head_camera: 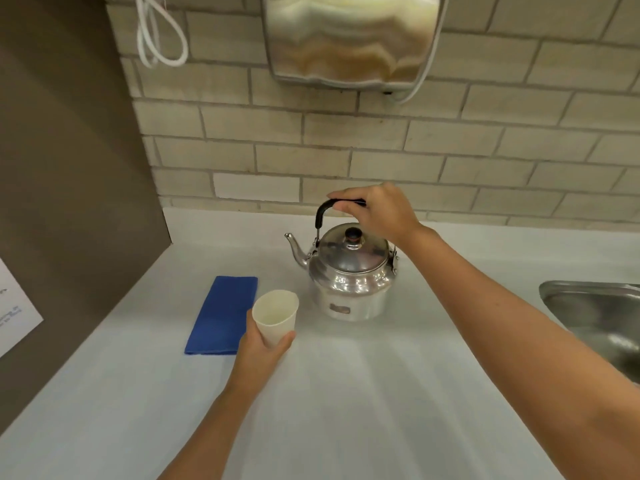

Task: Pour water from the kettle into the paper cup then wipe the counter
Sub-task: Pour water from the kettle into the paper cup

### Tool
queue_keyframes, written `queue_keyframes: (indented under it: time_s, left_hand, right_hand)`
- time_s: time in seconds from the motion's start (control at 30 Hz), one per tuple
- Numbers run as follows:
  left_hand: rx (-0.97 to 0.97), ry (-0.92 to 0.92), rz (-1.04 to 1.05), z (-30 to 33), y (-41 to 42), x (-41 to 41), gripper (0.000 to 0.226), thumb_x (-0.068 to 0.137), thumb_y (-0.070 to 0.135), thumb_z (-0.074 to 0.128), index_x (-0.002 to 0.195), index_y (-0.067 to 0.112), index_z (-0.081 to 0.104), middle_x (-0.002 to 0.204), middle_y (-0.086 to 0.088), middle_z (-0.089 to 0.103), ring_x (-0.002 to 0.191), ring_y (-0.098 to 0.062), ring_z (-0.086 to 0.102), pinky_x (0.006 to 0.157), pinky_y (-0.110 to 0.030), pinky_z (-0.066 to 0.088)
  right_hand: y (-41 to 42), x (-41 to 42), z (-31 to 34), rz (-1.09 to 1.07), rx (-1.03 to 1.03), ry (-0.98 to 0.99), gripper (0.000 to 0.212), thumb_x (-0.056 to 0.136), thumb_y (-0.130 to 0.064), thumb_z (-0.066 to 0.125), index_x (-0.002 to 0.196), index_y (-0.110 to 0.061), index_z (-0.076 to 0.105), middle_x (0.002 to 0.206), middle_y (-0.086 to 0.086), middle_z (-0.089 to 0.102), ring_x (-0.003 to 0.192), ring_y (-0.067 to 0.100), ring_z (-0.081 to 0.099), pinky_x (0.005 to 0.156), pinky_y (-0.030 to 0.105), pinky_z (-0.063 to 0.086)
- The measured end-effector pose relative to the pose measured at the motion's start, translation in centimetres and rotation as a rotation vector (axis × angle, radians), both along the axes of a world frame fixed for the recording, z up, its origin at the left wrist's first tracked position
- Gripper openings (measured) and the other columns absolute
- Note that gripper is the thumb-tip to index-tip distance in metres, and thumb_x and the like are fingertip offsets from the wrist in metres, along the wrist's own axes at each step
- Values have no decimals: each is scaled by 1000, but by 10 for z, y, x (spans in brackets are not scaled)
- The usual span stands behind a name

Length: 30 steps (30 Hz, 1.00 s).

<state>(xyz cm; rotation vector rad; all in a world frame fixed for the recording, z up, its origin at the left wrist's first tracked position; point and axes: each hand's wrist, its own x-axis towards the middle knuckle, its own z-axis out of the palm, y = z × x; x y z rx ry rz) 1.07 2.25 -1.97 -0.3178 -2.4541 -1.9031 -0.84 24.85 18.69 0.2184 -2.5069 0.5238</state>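
Note:
A shiny steel kettle (351, 275) stands upright on the white counter (363, 393), its spout pointing left. My right hand (377, 211) is closed around its black top handle. A white paper cup (277, 315) is held tilted slightly, just left of and in front of the kettle. My left hand (263, 348) grips the cup from below. The cup looks empty inside. A folded blue cloth (223, 313) lies flat on the counter to the left of the cup.
A steel sink (599, 313) sits at the right edge of the counter. A tiled wall runs behind, with a metal dispenser (353, 39) mounted above the kettle and a white cord (156, 32) hanging at upper left. A brown panel (69, 185) borders the left side.

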Motion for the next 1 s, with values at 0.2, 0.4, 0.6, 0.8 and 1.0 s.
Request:
queue_keyframes:
  time_s: [0.2, 0.4, 0.6, 0.8, 1.0]
  left_hand:
    - [20, 16, -9, -1, 0, 0, 71, 76, 22, 74, 132, 18, 31, 105, 7, 51, 93, -13, 53, 79, -30, 43]
    - [21, 12, -2, -1, 0, -2, 73, 74, 24, 74, 133, 18, 30, 109, 1, 51, 97, -19, 52, 80, -32, 43]
    - [22, 15, -6, -2, 1, -3, 73, 74, 27, 75, 131, 22, 31, 106, 5, 51, 92, -14, 51, 77, -29, 41]
    - [-11, 13, 8, -3, 1, -5, 80, 73, 29, 76, 136, 19, 28, 110, 4, 48, 98, -16, 49, 81, -30, 42]
    - [-2, 13, 14, -3, 3, -4, 80, 72, 29, 77, 135, 21, 29, 111, 2, 50, 98, -17, 51, 77, -29, 45]
  right_hand:
    - [-11, 30, 39, 83, 109, -186, 25, 88, -36, 58, 113, -37, 63, 121, -10, 65, 115, 9, 57, 98, 32, 46]
    - [-32, 45, 53, 153, 205, -242, 27, 84, -36, 63, 111, -33, 66, 118, -10, 67, 109, 10, 60, 95, 34, 48]
    - [-49, 46, 58, 182, 311, -258, 24, 81, -37, 66, 105, -36, 68, 107, -13, 72, 84, -2, 58, 69, 14, 41]
    - [-66, 41, 56, 186, 539, -316, 23, 83, -39, 64, 106, -37, 67, 97, -10, 74, 71, 4, 51, 58, 22, 36]
    - [-76, 38, 55, 181, 613, -335, 23, 82, -43, 64, 104, -38, 67, 94, -10, 73, 76, 11, 59, 62, 29, 46]
